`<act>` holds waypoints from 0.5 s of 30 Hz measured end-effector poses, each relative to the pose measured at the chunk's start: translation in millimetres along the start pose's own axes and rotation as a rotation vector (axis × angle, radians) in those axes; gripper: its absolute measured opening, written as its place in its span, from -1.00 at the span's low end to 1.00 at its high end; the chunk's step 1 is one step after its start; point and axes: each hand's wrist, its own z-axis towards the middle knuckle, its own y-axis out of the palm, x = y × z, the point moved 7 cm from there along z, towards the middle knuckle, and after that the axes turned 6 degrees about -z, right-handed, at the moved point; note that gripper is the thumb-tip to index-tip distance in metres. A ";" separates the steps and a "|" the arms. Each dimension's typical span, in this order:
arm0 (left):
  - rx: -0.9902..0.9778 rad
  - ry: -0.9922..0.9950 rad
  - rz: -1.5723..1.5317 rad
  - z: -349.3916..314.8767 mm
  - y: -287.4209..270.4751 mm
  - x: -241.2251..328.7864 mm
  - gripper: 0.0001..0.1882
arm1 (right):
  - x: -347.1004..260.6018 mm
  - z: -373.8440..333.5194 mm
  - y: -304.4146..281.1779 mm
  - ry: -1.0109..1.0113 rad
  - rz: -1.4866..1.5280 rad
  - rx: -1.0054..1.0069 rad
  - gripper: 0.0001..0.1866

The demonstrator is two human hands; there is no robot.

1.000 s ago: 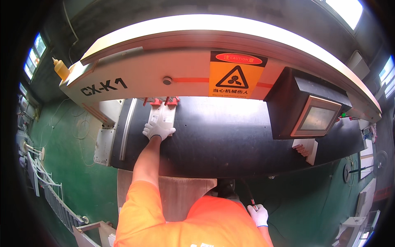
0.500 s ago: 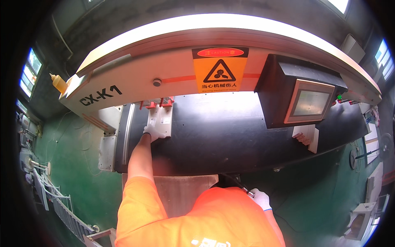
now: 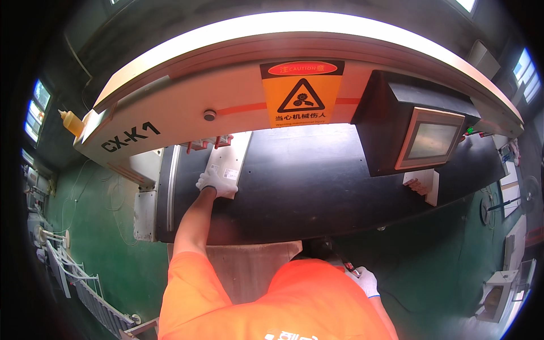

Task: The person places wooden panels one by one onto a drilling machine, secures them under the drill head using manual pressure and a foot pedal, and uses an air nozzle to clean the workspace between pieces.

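At frame centre-left, our gloved left hand (image 3: 216,183) presses flat on a white sheet (image 3: 232,158) on the black conveyor belt (image 3: 317,187); our right hand (image 3: 364,279), lower right, grips a dark tool (image 3: 340,262).

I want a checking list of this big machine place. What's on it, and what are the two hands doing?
Surface: black machine bed, mostly bare.
Job's things: white flat piece lying on the bed under the cream arch.
Clutter: yellow squeeze bottle on the arch's left end.
Hands: left hand, white glove, pressing the white piece; right hand, gloved, low by the hip, gripping a small dark tool.
Cables: thin wires on the green floor.
Surroundings: orange warning sign, boxed screen.
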 end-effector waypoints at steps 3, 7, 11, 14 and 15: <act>-0.049 0.408 0.481 -21.9 6.3 1.9 0.46 | -0.9 0.0 -1.5 0.086 0.138 0.026 -0.31; 0.184 0.973 0.778 -2.8 32.5 -26.9 0.32 | -44.6 -2.3 -20.7 -0.010 0.087 0.028 -0.37; 0.165 0.998 0.701 -8.7 28.6 -4.5 0.15 | -85.8 6.9 -29.9 -0.168 -0.001 0.075 -0.41; 0.178 0.947 0.785 -8.5 28.9 -9.5 -0.03 | -106.7 12.0 -31.5 -0.197 -0.020 0.035 -0.39; 0.196 0.935 0.762 -3.7 36.8 -19.8 -0.04 | -109.6 11.6 -29.9 -0.203 -0.035 0.012 -0.39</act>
